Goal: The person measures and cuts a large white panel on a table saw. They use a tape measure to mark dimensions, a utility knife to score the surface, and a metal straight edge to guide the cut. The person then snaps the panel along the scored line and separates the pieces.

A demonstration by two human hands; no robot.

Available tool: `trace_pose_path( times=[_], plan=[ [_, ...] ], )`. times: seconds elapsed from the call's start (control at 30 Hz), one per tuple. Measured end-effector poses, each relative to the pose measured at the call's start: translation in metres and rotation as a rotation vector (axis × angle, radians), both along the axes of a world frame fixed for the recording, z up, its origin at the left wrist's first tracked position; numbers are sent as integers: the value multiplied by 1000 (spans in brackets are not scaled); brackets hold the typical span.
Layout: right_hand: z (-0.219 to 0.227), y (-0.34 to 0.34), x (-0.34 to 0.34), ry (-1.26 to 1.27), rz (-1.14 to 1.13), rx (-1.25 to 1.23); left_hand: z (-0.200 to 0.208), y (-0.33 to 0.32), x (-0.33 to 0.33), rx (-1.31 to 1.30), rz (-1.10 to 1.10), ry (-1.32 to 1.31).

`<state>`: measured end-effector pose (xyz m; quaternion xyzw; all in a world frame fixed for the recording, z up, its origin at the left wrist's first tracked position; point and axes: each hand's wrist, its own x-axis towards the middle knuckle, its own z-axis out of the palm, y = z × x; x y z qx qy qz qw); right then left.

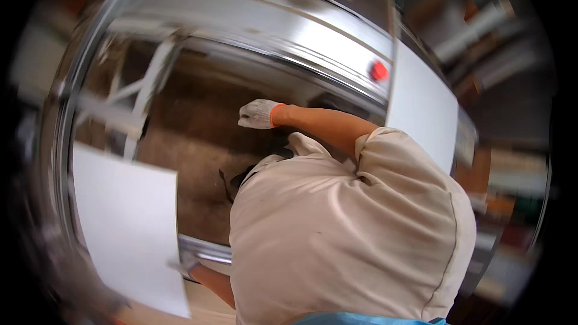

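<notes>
My right arm reaches across to the left from a short beige sleeve. At its end my right hand (257, 114), in a white knit glove with an orange cuff, is curled into a fist over the brown floor. Nothing sticks out of it. At the lower left my left hand (189, 263), also gloved and smeared by motion, holds the right edge of a large white panel (126, 229). Its fingertips lie over the panel's face. The panel's far left corner lies close to a metal frame (63, 138).
A long silvery machine bed (271, 24) with rails spans the back, carrying a red knob (378, 71). Another white panel (423, 105) stands at the right. Pale metal struts (144, 93) rise at the left. Blurred shelving (518, 183) and stacked goods line the right rim.
</notes>
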<state>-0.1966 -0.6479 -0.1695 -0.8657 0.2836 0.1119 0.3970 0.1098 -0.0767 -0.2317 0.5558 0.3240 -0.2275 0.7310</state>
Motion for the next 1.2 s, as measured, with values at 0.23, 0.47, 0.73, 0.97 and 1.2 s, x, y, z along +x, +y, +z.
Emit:
trace_pose_path(
  times=[0.23,0.47,0.73,0.97,1.2],
  plan=[
    [3,-60,-224,-26,-743,-65,23,-28,0,735,-391,-97],
    [-92,-201,-400,257,-764,-749,56,-21,-65,1232,-570,-195],
    [-76,-253,-369,240,-613,-666,51,-192,-220,640,-579,-443],
    [-2,-105,-98,-355,-11,83,92,-284,-243,306,-949,-406],
    [134,99,96,-254,874,68,143,-243,-192,40,-823,-325]
  ],
)
